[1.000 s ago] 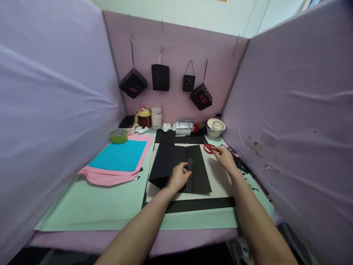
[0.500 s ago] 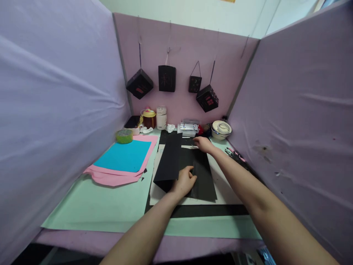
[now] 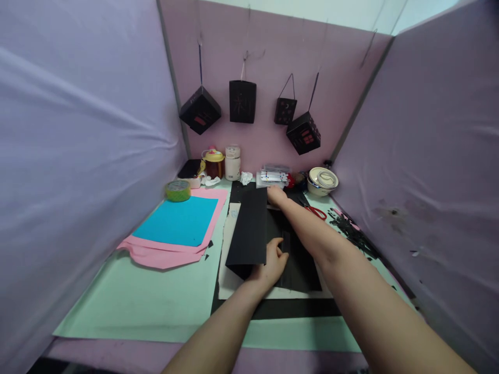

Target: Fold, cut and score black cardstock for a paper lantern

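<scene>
1. Since the earlier frame, the right hand (image 3: 276, 196) has moved from the red scissors (image 3: 316, 212) to the far end of the black paper's (image 3: 249, 223) raised flap.
2. Its fingertips are hidden there; whether they grip, I cannot tell.
3. The left hand's (image 3: 275, 265) thumb and forefinger stand apart at the clear ruler (image 3: 286, 244), over the paper's flat part.

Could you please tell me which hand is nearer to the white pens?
Right. The right hand is just in front of the white pens, at the far end of the black paper; the left hand is farther away, toward its near end.
</scene>
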A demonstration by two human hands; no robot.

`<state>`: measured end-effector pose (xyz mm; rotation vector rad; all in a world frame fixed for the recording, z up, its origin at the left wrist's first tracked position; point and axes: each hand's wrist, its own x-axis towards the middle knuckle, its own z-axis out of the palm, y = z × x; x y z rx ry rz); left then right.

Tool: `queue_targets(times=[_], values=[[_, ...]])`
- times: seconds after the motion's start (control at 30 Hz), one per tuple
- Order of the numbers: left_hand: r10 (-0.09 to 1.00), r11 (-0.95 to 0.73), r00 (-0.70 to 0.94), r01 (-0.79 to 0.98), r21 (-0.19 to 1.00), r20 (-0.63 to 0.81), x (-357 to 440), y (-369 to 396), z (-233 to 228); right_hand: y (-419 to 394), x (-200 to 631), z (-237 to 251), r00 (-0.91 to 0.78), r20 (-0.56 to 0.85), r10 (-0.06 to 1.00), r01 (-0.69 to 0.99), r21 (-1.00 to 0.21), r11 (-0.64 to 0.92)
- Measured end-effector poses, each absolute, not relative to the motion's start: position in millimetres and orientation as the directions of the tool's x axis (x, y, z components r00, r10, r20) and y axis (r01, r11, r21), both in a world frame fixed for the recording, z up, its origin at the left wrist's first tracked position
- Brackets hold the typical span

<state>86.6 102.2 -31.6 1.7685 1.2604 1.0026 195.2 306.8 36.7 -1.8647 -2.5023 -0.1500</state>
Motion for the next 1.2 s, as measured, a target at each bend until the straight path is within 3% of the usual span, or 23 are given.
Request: queue_targets(times=[0.27, 0.37, 0.47, 0.53, 0.7, 0.83, 1.03, 1.2], values=[[0.956, -0.231, 0.257, 0.377, 0.897, 0.138, 84.3, 99.7, -19.3, 211.4, 265.2, 47.9, -0.054, 0.389, 0.92, 0.994, -0.062, 0.085], [0.95, -0.218, 0.292, 0.366, 0.905, 0.11, 82.7, 95.1, -6.6, 156.6, 288.2, 37.5, 0.048, 0.521, 0.852, 0.902, -0.39, 0.188], [0.946, -0.221, 0.307, 0.366, 0.904, 0.108, 82.2, 89.8, 2.3, 109.4, 297.4, 22.7, 0.128, 0.486, 0.865, 0.65, -0.699, 0.297], [0.944, -0.221, 0.311, 0.363, 0.905, 0.106, 82.4, 86.7, 5.2, 89.0, 296.7, 14.9, 0.149, 0.467, 0.871, 0.501, -0.795, 0.341], [0.927, -0.251, 0.351, 0.311, 0.917, 0.135, 80.6, 83.1, 5.1, 77.4, 288.5, 5.9, -0.074, 0.511, 0.856, 0.561, -0.689, 0.46], [0.899, -0.286, 0.408, 0.273, 0.919, 0.158, 77.5, 81.4, 4.2, 81.0, 288.0, -0.6, -0.233, 0.459, 0.858, 0.653, -0.58, 0.487], [0.885, -0.27, 0.44, 0.218, 0.938, 0.152, 76.5, 76.8, 7.6, 75.3, 291.9, -1.3, -0.168, 0.353, 0.921, 0.722, -0.592, 0.358], [0.89, -0.231, 0.436, 0.176, 0.957, 0.135, 77.6, 77.9, 7.0, 75.6, 292.0, 0.3, -0.167, 0.323, 0.932, 0.725, -0.6, 0.338]])
